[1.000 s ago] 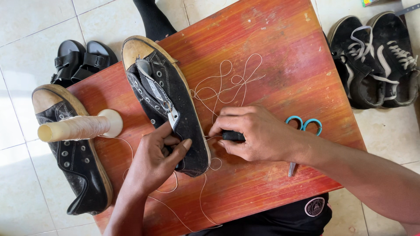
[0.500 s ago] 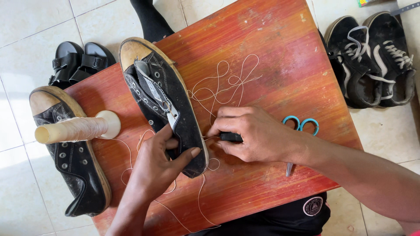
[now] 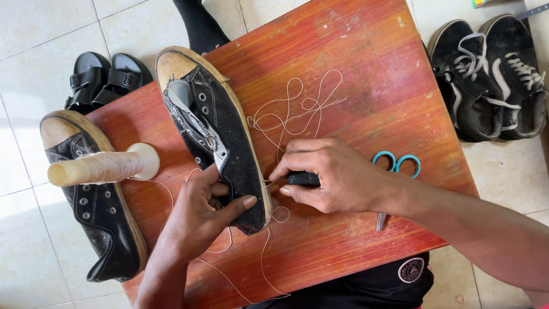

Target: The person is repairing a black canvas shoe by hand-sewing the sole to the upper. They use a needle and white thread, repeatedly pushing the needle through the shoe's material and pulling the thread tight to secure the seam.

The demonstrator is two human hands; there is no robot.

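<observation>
A black canvas shoe [image 3: 220, 129] without laces lies on its side on a red wooden board [image 3: 354, 74]. My left hand [image 3: 200, 214] grips its heel end, thumb across the outside and fingers inside the opening. My right hand [image 3: 331, 174] is closed around a black-handled tool [image 3: 303, 179] whose tip meets the edge of the sole by the heel. Loose white thread [image 3: 297, 106] curls over the board beyond the hand and trails under the shoe toward the near edge.
A second black shoe [image 3: 91, 200] lies at the board's left edge with a spool of pale thread [image 3: 103, 166] across it. Blue-handled scissors [image 3: 394, 166] sit behind my right wrist. Black sandals [image 3: 106, 77] and a pair of laced black shoes [image 3: 492, 74] are on the tiled floor.
My left thumb has shifted across the shoe's heel. My right hand and the tool stay at the sole edge.
</observation>
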